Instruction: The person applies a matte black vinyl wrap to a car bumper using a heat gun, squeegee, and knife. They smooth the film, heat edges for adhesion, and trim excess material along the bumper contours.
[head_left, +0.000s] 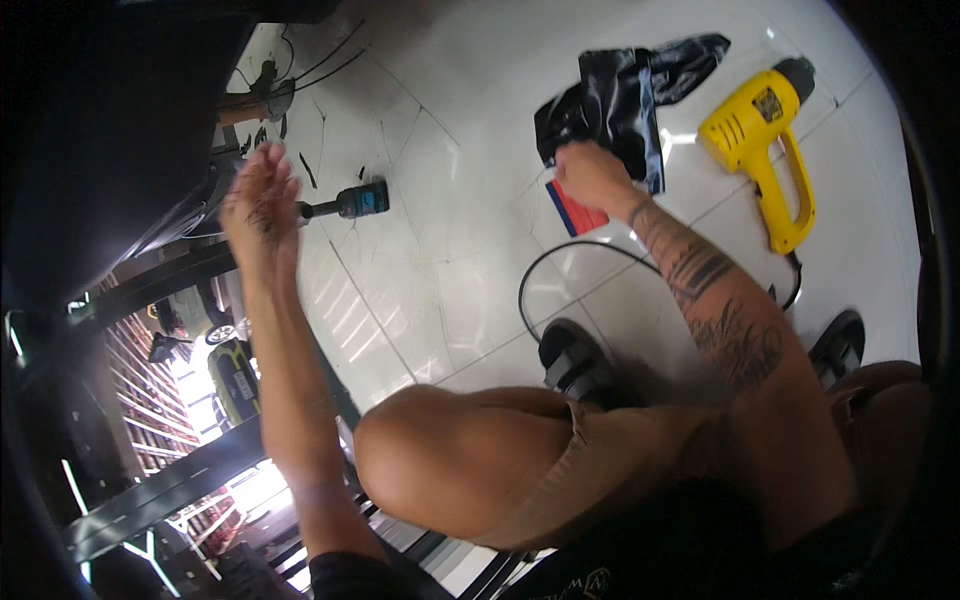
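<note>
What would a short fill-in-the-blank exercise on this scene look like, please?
1. The heat gun on the floor is mostly ____ in colour.
2. The flat card by the right hand is blue and ____.
3. The hand farther from the heat gun is the person's ____ one.
4. The crumpled sheet just beyond the card is ____ in colour.

Missing words: yellow; red; left; black.

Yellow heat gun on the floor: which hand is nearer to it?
Right. In the picture, the right hand is left of the yellow heat gun, at the red, blue-edged card; the left hand is much farther left.
</note>
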